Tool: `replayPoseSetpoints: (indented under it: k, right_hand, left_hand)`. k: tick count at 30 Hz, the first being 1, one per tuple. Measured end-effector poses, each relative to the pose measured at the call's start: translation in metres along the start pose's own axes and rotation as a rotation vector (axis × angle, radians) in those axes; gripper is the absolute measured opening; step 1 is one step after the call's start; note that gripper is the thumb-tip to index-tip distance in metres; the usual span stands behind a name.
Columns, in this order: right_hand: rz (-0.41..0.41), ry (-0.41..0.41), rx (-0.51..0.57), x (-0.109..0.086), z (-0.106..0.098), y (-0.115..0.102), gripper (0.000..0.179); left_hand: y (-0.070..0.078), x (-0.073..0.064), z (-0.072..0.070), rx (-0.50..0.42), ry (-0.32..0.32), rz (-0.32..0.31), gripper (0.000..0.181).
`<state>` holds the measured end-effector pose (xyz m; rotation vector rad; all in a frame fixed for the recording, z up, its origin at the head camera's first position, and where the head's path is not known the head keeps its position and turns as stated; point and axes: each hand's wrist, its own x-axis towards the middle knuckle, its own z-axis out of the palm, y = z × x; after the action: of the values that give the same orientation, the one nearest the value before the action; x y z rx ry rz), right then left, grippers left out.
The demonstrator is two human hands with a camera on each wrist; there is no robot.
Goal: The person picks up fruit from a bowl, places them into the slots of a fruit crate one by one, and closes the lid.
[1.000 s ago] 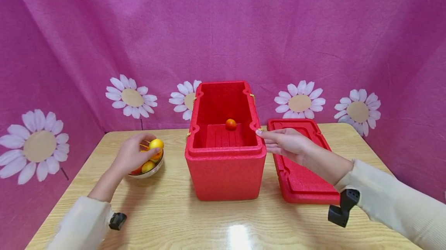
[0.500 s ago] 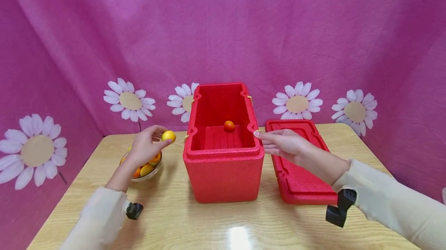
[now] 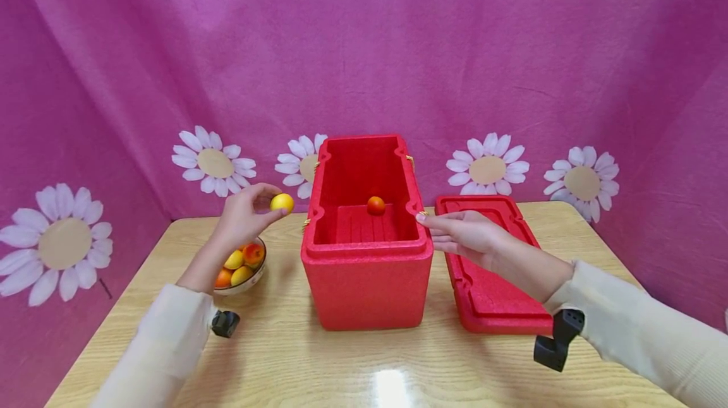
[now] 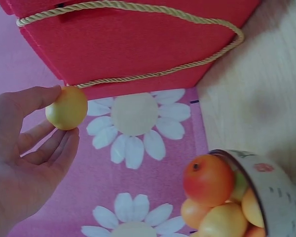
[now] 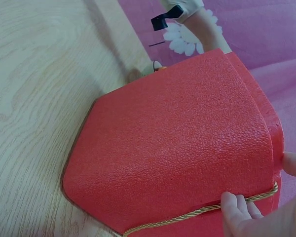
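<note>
My left hand point(image 3: 246, 215) pinches a small round yellow fruit point(image 3: 282, 203) between thumb and fingertips, in the air left of the red foam box point(image 3: 366, 288). In the left wrist view the yellow fruit point(image 4: 67, 108) is near the box's rope handle point(image 4: 138, 76). Beneath the left forearm stands a bowl point(image 3: 250, 283) of yellow and orange-red fruits, partly hidden. Inside the open box one orange-red fruit point(image 3: 375, 206) lies on the floor. My right hand point(image 3: 469, 235) holds the box's right rim, thumb on the edge and fingertips point(image 5: 232, 205) against the outer wall beside the rope.
A red lid point(image 3: 506, 282) lies on the wooden table point(image 3: 273, 364) right of the box, partly under the right forearm. Behind the table hangs a pink cloth point(image 3: 364, 48) with white flowers. Each wrist carries a black camera.
My left hand has lifted the yellow fruit out of the bowl and moved up and right toward the box. The right hand stays on the rim.
</note>
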<state>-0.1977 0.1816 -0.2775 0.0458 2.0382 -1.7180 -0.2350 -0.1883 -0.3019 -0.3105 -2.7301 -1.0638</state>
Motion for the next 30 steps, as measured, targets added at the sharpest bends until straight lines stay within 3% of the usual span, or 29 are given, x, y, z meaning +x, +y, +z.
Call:
replayPoseSetpoints:
  k: [14, 30]
  right_hand:
    - [0.009, 0.001, -0.019, -0.002, 0.0, 0.0, 0.069]
    - [0.013, 0.004, -0.022, -0.001, 0.0, -0.001, 0.068]
  left_hand:
    - [0.024, 0.014, -0.011, -0.025, 0.003, 0.078, 0.035]
    - [0.067, 0.043, -0.02, 0.018, -0.005, 0.115, 0.034]
